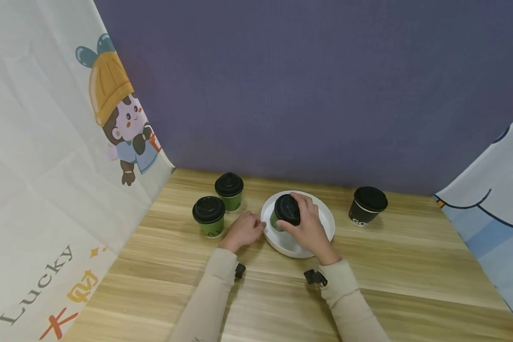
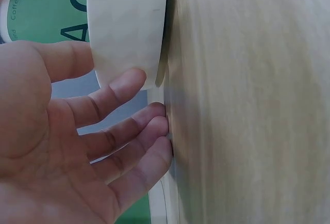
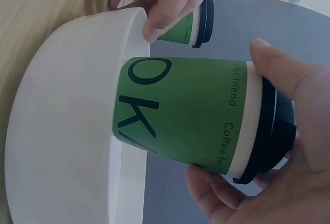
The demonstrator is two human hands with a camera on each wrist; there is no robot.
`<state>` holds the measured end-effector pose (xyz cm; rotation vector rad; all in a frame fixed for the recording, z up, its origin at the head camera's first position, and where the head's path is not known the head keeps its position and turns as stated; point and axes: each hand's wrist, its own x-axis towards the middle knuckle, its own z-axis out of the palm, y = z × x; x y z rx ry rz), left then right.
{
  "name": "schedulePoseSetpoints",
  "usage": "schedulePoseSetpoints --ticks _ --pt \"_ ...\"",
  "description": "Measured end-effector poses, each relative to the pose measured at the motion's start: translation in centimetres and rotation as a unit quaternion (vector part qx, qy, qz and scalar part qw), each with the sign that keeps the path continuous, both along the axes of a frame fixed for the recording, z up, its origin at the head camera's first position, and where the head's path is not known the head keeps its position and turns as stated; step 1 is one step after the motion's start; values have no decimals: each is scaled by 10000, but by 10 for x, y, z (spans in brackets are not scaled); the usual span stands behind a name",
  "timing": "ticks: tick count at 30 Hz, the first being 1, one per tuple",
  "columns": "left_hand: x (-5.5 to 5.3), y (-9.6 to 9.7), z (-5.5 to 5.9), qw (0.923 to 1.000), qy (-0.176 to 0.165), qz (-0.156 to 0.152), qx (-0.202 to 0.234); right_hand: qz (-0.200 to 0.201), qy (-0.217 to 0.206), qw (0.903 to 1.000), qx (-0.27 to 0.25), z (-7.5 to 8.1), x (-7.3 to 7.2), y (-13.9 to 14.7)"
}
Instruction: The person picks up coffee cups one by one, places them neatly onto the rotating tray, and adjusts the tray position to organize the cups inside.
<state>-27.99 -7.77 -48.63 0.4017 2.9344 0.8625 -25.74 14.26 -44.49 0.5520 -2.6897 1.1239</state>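
Observation:
In the head view, my right hand (image 1: 308,229) grips a green paper coffee cup (image 3: 180,110) with a black lid (image 1: 287,209) from above. Thumb and fingers spread on either side near the lid, and the cup's base sits low behind the rim of a round white plate (image 1: 327,223) with a raised wall. At the plate's left side, my left hand (image 1: 244,230) pinches the rim, the thumb over the edge and a fingertip against the outer wall. Its other fingers are bent beside the wall, close to the tabletop, in the left wrist view.
Two more green lidded cups stand left of the plate, one nearer (image 1: 209,217) and one behind it (image 1: 230,192). To the right is a black lidded cup (image 1: 366,206). A grey-blue partition (image 1: 308,95) rises behind the wooden table (image 1: 393,285), with printed cloths at both sides.

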Motion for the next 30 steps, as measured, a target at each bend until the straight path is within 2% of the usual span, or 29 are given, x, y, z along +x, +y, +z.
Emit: schedulePoseSetpoints --ticks 14,20,30 --pt "-1 -2 -1 10000 -25 -45 -15 200 -424 9988 159 3 -11 -7" --pt "1 -1 3 10000 -73 -54 -19 203 -467 9985 189 5 -14 -9" --pt "2 -1 1 10000 -82 -10 -45 94 -585 9976 355 9 -19 -19"
